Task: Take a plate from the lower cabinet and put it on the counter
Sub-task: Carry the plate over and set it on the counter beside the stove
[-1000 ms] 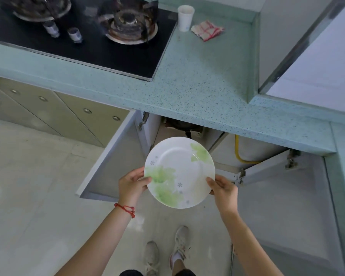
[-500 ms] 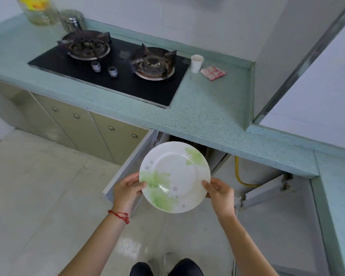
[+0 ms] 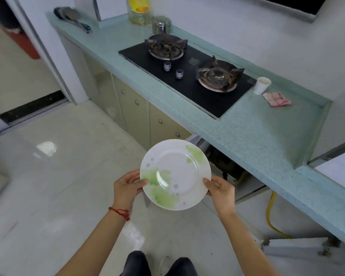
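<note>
Plate (image 3: pixel 175 174) has risen clear of the open lower cabinet (image 3: pixel 227 166); left hand (image 3: pixel 127 188) and right hand (image 3: pixel 220 191) each keep a closed grip on its rim, below the desk (image 3: pixel 257 136) edge.

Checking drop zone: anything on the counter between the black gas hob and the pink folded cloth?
Head view: only the white paper cup stands near the black gas hob and pink folded cloth; the teal speckled counter below them is bare.

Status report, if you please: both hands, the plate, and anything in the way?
Left hand and right hand grip plate at opposite rims. Plate in air, not on counter. Bare counter right of stove.
</note>
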`<state>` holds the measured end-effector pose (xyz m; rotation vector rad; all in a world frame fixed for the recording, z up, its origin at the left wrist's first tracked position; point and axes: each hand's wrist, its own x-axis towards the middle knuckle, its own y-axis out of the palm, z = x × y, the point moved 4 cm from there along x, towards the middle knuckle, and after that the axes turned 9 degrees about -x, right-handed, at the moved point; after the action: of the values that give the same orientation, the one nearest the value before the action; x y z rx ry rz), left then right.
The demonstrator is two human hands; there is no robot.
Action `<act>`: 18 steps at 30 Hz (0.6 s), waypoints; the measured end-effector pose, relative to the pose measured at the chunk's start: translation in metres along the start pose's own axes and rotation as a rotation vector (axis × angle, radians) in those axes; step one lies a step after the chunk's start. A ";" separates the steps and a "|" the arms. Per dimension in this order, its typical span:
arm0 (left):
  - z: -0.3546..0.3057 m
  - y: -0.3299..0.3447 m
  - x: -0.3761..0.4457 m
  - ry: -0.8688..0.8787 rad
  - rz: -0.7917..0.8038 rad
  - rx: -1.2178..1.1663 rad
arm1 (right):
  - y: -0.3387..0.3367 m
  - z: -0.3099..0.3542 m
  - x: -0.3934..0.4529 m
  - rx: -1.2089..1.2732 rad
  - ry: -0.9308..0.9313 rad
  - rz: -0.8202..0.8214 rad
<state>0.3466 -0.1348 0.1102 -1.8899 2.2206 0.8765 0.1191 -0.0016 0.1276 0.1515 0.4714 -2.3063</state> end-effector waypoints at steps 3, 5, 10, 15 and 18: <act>-0.003 -0.026 -0.010 0.033 -0.098 -0.019 | 0.023 0.002 0.005 -0.025 -0.006 0.096; -0.004 -0.046 -0.018 0.054 -0.170 -0.043 | 0.042 0.002 0.007 -0.043 -0.016 0.157; -0.009 -0.100 -0.036 0.095 -0.332 -0.098 | 0.098 0.007 0.002 -0.090 -0.062 0.318; -0.015 -0.160 -0.052 0.134 -0.474 -0.153 | 0.161 0.012 -0.013 -0.130 -0.077 0.488; -0.022 -0.195 -0.054 0.145 -0.542 -0.183 | 0.202 0.018 -0.022 -0.151 -0.078 0.561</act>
<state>0.5462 -0.1104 0.0818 -2.5289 1.5840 0.8822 0.2783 -0.1232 0.0915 0.1020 0.4889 -1.7160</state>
